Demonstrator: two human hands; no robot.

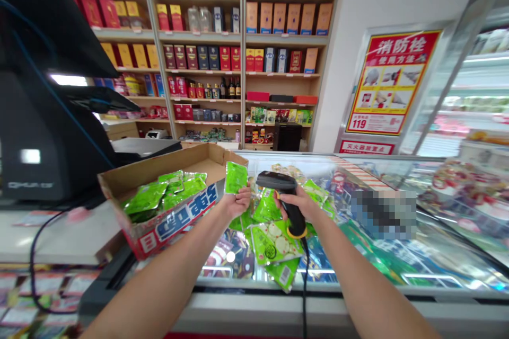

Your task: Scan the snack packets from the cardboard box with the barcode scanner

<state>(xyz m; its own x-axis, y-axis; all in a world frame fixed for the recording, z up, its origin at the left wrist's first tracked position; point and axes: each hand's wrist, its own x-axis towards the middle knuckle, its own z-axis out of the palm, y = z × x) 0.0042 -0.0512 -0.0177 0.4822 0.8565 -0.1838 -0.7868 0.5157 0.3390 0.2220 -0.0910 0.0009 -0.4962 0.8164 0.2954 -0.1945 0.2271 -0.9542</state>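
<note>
My left hand (237, 204) is closed on a small green snack packet (235, 177), held upright in front of me. A black barcode scanner (283, 196) with a yellow ring on its handle is gripped in my right hand (298, 205), its head turned toward the packet. Below both hands lies a loose pile of green packets (274, 243) on the glass lid of a chest freezer (397, 254). To the left, an open cardboard box (178, 217) holds several more green packets (163, 193).
A black checkout terminal (43, 132) with cables stands at the left on a counter (59, 238). Shelves of boxed and bottled goods (222, 63) line the back wall. A red and yellow poster (392, 82) hangs at the right, beside a glass-door cooler (473, 90).
</note>
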